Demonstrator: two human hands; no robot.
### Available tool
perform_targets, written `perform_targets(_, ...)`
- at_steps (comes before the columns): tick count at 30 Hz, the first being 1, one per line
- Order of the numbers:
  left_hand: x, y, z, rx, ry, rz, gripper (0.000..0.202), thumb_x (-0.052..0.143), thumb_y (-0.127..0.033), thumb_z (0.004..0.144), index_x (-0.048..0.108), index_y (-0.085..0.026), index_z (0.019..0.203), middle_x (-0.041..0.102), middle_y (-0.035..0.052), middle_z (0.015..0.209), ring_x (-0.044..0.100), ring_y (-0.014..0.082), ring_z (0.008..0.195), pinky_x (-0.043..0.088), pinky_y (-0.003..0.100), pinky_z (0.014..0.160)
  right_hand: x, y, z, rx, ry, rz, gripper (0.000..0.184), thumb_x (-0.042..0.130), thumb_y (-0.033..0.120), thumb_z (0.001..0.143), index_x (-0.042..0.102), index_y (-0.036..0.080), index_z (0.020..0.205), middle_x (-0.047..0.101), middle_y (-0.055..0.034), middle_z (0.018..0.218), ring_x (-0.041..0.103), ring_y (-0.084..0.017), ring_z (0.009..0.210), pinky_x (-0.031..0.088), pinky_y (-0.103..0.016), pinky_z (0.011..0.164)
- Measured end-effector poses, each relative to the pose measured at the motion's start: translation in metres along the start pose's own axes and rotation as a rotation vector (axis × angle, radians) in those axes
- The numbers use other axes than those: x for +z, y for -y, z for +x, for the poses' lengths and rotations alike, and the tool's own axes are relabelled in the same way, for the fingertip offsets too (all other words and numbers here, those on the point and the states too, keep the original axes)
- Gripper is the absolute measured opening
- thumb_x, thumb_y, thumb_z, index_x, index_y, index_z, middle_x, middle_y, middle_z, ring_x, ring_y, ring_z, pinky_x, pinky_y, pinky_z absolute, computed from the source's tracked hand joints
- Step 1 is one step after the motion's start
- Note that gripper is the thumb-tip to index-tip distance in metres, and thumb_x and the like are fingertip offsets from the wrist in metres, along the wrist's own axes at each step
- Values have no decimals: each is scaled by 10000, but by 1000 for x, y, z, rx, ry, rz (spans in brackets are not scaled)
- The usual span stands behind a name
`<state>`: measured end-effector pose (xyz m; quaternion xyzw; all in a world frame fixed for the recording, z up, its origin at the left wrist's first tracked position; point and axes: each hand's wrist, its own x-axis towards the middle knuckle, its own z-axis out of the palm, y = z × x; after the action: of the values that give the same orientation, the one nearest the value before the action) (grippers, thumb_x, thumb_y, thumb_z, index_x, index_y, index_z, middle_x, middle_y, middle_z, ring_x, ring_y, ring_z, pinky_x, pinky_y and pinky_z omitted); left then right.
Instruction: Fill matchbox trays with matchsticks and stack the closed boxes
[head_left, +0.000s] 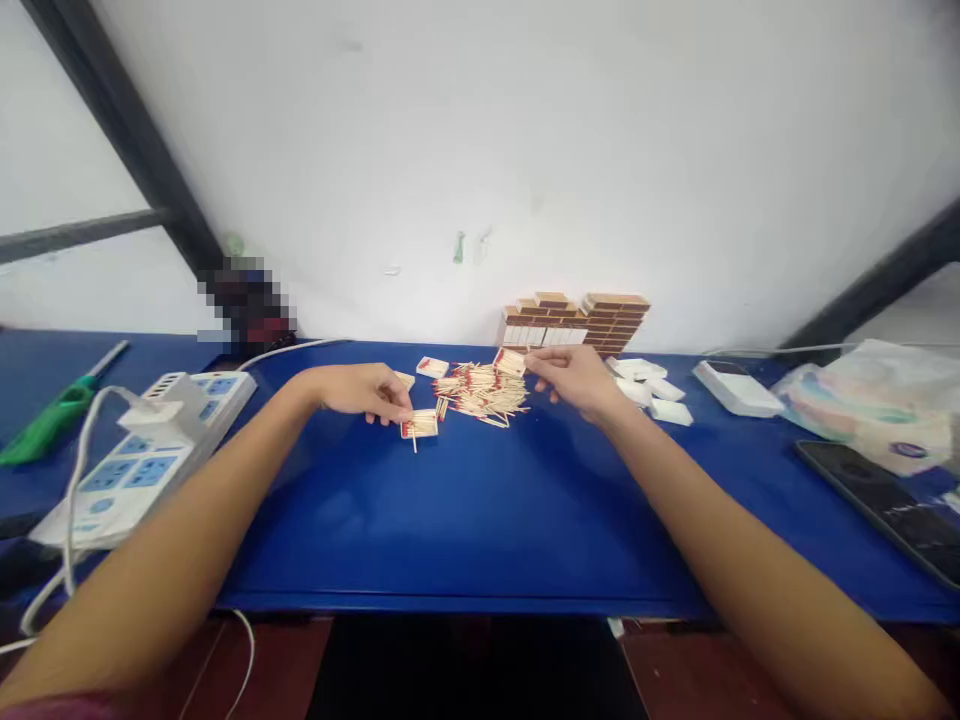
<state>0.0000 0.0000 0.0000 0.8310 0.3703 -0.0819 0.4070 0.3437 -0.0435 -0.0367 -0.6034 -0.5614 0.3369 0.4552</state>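
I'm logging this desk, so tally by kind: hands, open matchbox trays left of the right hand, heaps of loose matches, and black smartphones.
Hands: 2 (left hand, right hand)
Open matchbox trays: 4 (front tray, rear tray, tray in the right hand, partly hidden tray)
Heap of loose matches: 1
Black smartphone: 1
Total: 8

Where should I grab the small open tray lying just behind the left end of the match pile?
Pinch the tray by opposite outer walls, probably coming from above and the left. It lies flat with its open top upward, so its low walls offer the hold, while the match pile crowds its right and near side.
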Motion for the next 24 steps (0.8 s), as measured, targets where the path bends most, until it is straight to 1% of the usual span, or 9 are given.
perform_targets(2, 0, 0, 0, -2, 3, 6, 442, 709, -557, 888, 803, -171, 1083, 760, 82, 973, 644, 161, 804, 495, 236, 666, 0, -2, 1, -18, 4, 16, 233, 792, 332, 866, 710, 136, 962, 755, -112, 883, 632, -131, 556, 435, -216, 366)
perform_targets(4, 1, 0, -1, -3, 7, 4, 441, 713, -564, 884, 808, -179, 1077, 763, 82, 985, 640, 160, 808, 488, 234, 665, 0, -5, 3, -96, -6, -35, 252, 783, 363, 871, 702, 153, 984, 761, -107, 912, 651, -147, 581, 473, -243, 409)
perform_targets(7, 1, 0, -1, -1, 14, -16, 444, 715, -584, 879, 816, -187, 1052, 766, 80, 987, 634, 162, 812, 484, 242, 672, -1, -11, 4, -335, -50, -251, 185, 707, 343, 918, 714, 180, 1006, 771, -80, 883, 684, -186, 652, 550, -320, 592)
perform_targets(9, 0, 0, -2, 8, 12, -32, 437, 724, -580, 869, 818, -189, 1040, 761, 76, 971, 625, 160, 804, 480, 246, 673, -1, -15, 5, -509, -77, -428, 150, 670, 297, 934, 734, 189, 1015, 778, -75, 863, 705, -221, 736, 554, -369, 736)
perform_targets(11, 0, 2, -3, 19, 8, -41, 426, 731, -571, 864, 819, -192, 1038, 755, 69, 953, 618, 157, 796, 474, 245, 671, 1, -17, 5, -628, -74, -551, 164, 641, 280, 950, 744, 193, 1043, 793, -87, 914, 713, -245, 795, 536, -386, 786)
perform_targets(13, 0, 3, -5, 19, 8, -47, 422, 733, -570, 862, 820, -193, 1030, 755, 68, 944, 620, 158, 799, 472, 244, 670, 2, -17, 4, -681, -54, -615, 184, 617, 284, 970, 742, 195, 1070, 802, -93, 980, 716, -248, 800, 525, -379, 767)
perform_targets(17, 0, 4, -6, 8, 11, -57, 430, 736, -567, 865, 818, -183, 1043, 769, 80, 993, 630, 158, 814, 479, 241, 678, 4, -17, 0, -740, -68, -668, 193, 597, 274, 984, 735, 197, 1096, 805, -86, 987, 725, -243, 800, 518, -362, 745)
perform_targets(20, -1, 4, -6, 6, 15, -47, 435, 722, -573, 881, 814, -182, 1049, 773, 82, 1014, 632, 158, 820, 489, 240, 684, 3, -16, -1, -804, -106, -682, 206, 566, 271, 1006, 723, 197, 1116, 801, -99, 1020, 740, -257, 873, 529, -367, 765)
perform_targets(24, -1, 3, -6, 5, 11, -31, 426, 723, -573, 879, 815, -190, 1040, 769, 75, 987, 628, 160, 811, 489, 241, 677, 2, -18, -1, -866, -135, -714, 218, 543, 283, 1035, 714, 192, 1134, 798, -116, 1049, 747, -278, 945, 544, -383, 784)
